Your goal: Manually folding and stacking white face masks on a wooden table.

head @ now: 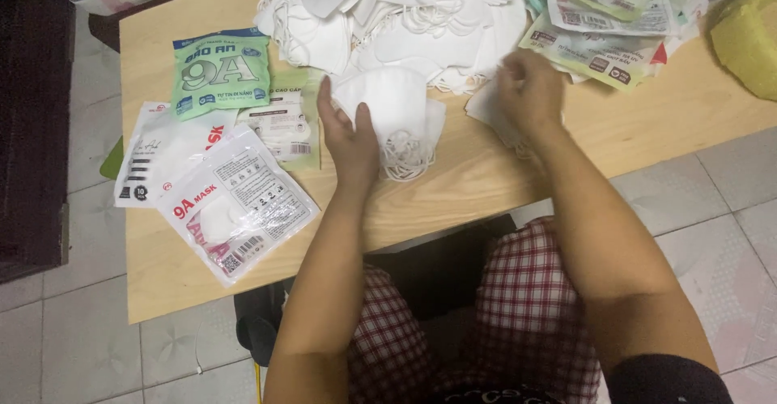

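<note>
A person sits at a low wooden tabletop [486,181], with red checked trousers [526,307] nearest to us. Two bare arms reach away over the wood.

The left hand [350,141] lies flat, its fingers stretched out and not closed around anything. It presses on the left edge of a small stack of white masks [396,112] in the middle of the tabletop. The ear loops of the stack spill toward the near side.

The right hand [530,92] is a little further away and to the right. It is blurry. Its fingers curl over another white mask [486,106] lying flat on the wood, but I cannot tell if they have a real grip on it.

On the near left lie clear mask packets [235,202] with red print, and just beyond them a green packet [220,72].

At the far side sits a big heap of loose white masks [405,15]. To the far right is a pile of empty packets [599,15], and a yellow bag [749,36] in the corner.
</note>
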